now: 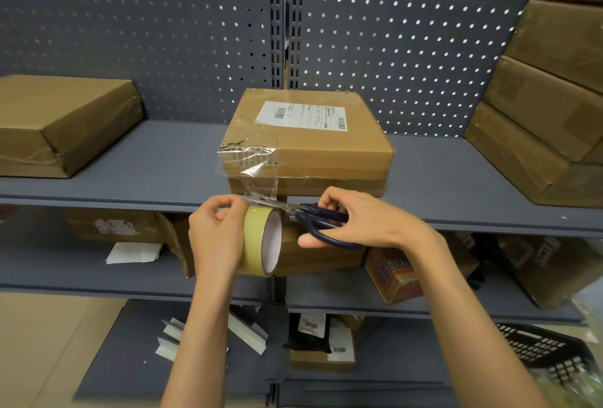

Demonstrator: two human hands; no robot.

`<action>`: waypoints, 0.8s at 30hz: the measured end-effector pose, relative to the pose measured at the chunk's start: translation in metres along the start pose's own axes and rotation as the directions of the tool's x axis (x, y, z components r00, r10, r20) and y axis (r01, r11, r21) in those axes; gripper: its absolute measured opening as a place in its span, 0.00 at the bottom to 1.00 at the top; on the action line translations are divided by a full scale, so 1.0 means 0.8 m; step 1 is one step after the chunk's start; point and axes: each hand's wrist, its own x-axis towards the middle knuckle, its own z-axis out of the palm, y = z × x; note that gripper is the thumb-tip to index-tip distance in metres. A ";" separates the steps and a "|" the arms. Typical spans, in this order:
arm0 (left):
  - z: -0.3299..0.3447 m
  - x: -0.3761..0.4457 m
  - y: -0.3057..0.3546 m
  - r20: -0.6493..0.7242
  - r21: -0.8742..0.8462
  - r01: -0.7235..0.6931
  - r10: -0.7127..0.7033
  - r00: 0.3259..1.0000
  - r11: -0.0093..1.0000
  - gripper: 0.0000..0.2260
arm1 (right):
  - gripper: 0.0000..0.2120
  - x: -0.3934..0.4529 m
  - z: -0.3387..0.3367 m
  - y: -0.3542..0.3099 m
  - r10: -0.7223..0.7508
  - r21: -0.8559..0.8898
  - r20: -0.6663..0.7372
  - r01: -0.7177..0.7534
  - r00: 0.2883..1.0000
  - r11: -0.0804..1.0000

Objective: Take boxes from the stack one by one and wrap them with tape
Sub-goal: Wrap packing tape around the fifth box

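Note:
A brown cardboard box (329,149) with a white shipping label lies on the grey shelf (169,163) in front of me. A strip of clear tape (251,166) runs from its front left corner down to a yellowish tape roll (259,239). My left hand (217,238) grips the roll just below the shelf's edge. My right hand (365,221) holds dark blue scissors (323,220), whose blades reach the tape strip right above the roll. A stack of several brown boxes (551,107) leans at the right end of the shelf.
One flat brown box (62,127) lies at the shelf's left end. A perforated grey back panel (195,32) stands behind. Lower shelves hold more boxes, an orange carton (396,277) and paper scraps. A black plastic basket (541,349) sits at the bottom right.

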 end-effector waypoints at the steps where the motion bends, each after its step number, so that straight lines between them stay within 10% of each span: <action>1: 0.000 0.000 0.000 -0.001 0.002 -0.003 0.003 1.000 1.000 0.06 | 0.26 0.000 0.001 -0.001 0.000 -0.002 0.000 0.000 1.000 1.000; 24: -0.004 0.001 0.000 0.027 -0.022 0.020 -0.020 0.999 1.000 0.06 | 0.31 -0.006 -0.005 0.001 0.059 0.011 0.011 -0.059 0.998 0.998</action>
